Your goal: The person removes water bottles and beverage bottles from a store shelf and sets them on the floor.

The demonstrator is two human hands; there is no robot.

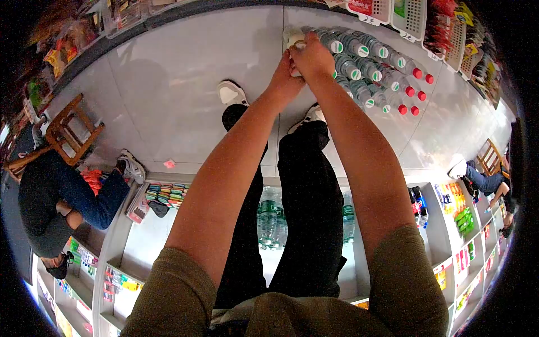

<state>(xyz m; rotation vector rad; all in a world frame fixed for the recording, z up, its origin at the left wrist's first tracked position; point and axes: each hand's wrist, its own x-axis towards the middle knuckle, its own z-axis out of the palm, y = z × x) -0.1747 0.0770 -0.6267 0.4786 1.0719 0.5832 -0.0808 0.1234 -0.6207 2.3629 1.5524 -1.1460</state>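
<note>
Both my arms reach forward over the floor, and my hands meet close together. My left hand (pixel 285 78) is closed, its fingertips against a small pale thing. My right hand (pixel 312 59) is closed beside it, fingers bent around the same area. A cream-coloured item (pixel 295 38) shows just beyond the fingers; its kind is mostly hidden. Right beside my right hand, clear plastic bottles (pixel 359 64) stand on the floor in close rows. Many have white-and-green caps; several at the right end have red caps (pixel 410 91).
White price-tagged baskets (pixel 370 11) of packets line the far side. Below, a shelf holds green-labelled bottles (pixel 272 216). A seated person (pixel 50 191) is at left near a wooden chair (pixel 73 129); another person (pixel 488 182) is far right. A pink scrap (pixel 169 163) lies on the floor.
</note>
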